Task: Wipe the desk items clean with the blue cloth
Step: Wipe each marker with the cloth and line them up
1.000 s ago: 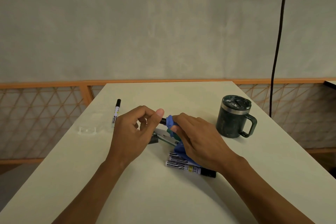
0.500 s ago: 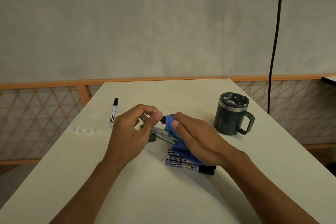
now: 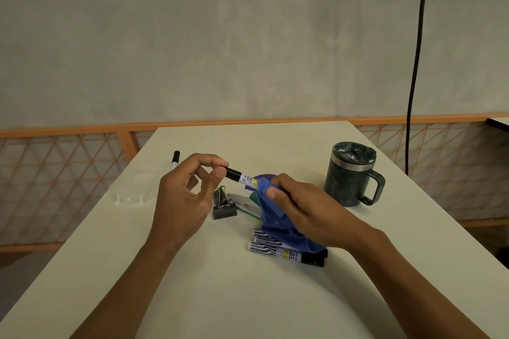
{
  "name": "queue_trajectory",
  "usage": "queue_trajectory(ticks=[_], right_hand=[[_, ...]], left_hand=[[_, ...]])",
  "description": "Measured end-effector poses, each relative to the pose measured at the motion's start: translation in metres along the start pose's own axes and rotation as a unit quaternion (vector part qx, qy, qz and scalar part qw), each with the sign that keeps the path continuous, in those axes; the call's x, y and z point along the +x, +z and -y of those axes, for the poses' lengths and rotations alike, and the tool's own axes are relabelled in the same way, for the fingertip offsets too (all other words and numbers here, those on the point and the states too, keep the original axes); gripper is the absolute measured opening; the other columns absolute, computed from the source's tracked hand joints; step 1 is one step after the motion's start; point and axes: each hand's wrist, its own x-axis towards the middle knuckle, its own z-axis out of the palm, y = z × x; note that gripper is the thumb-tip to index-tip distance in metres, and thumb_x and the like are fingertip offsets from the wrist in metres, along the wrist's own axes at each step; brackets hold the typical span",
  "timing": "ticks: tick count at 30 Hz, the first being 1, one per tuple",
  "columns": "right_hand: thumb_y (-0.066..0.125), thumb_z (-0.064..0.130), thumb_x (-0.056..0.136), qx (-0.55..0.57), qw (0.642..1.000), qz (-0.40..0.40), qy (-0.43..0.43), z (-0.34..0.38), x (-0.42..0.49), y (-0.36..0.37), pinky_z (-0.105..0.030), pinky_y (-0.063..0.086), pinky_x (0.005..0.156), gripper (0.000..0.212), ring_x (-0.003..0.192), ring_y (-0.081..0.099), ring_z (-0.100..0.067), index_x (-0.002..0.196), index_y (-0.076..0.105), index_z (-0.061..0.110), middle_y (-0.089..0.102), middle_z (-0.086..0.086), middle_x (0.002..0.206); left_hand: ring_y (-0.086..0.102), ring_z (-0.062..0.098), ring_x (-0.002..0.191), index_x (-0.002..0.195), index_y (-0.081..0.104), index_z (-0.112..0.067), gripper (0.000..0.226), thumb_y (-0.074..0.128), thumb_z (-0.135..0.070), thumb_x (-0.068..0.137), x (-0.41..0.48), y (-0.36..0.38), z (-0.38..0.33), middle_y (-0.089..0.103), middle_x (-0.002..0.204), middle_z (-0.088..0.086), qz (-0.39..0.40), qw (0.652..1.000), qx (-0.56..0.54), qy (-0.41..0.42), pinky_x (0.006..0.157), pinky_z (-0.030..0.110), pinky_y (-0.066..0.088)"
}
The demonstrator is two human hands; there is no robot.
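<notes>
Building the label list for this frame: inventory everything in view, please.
held marker: 1, black cap, white barrel, between the hands
blue cloth: 1, blue, around held marker's end
lying markers: at least 2, white-black, under right hand
far marker: 1, black-white, desk's far left
binder clip: 1, black, desk centre
silver-green tool: 1, partly hidden, beside clip
mug: 1, dark green, lidded, desk right
desk: 1, cream
cable: 1, black, hanging right
left hand: pinches held marker's cap
right hand: grips blue cloth
</notes>
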Motion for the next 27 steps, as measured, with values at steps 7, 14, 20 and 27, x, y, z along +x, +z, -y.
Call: queue_trajectory(ticks=[7, 14, 20, 27], right_hand=[[0.033, 0.045, 0.115, -0.157, 0.987, -0.023, -0.024, 0.015, 0.007, 0.010, -0.029, 0.024, 0.066, 0.033, 0.078, 0.042, -0.015, 0.121, 0.054, 0.020, 0.056, 0.005, 0.091], [0.026, 0.048, 0.115, -0.224, 0.974, -0.021, -0.013, 0.023, 0.012, 0.015, -0.034, 0.042, 0.068, 0.031, 0.072, 0.053, -0.019, 0.119, 0.048, 0.027, 0.057, 0.008, 0.089], [0.022, 0.062, 0.108, -0.153, 0.988, -0.007, -0.008, 0.022, 0.009, 0.010, -0.037, 0.046, 0.067, 0.047, 0.070, 0.053, -0.019, 0.108, 0.050, 0.024, 0.057, 0.008, 0.081], [0.033, 0.055, 0.112, -0.019, 0.999, 0.031, 0.005, 0.017, 0.003, 0.003, -0.034, 0.039, 0.063, 0.038, 0.066, 0.046, -0.020, 0.093, 0.044, 0.025, 0.047, 0.004, 0.069]], left_hand=[[0.062, 0.022, 0.080, 0.103, 0.075, -0.025, 0.013, 0.071, -0.037, 0.101, -0.006, 0.011, -0.001, 0.072, 0.093, -0.014, 0.023, 0.999, 0.027, 0.028, 0.076, 0.038, 0.056], [0.058, 0.015, 0.078, 0.100, 0.075, -0.022, 0.018, 0.069, -0.038, 0.101, -0.006, 0.012, -0.008, 0.067, 0.089, -0.025, 0.020, 0.997, 0.058, 0.053, 0.071, 0.020, 0.042], [0.064, 0.021, 0.089, 0.107, 0.073, -0.027, 0.015, 0.064, -0.037, 0.101, -0.005, 0.007, -0.002, 0.071, 0.100, -0.020, 0.040, 0.997, 0.057, 0.038, 0.081, 0.034, 0.053], [0.065, 0.017, 0.094, 0.110, 0.073, -0.024, 0.012, 0.064, -0.028, 0.103, -0.004, 0.003, -0.007, 0.071, 0.107, -0.017, 0.053, 0.997, 0.046, 0.040, 0.092, 0.040, 0.056]])
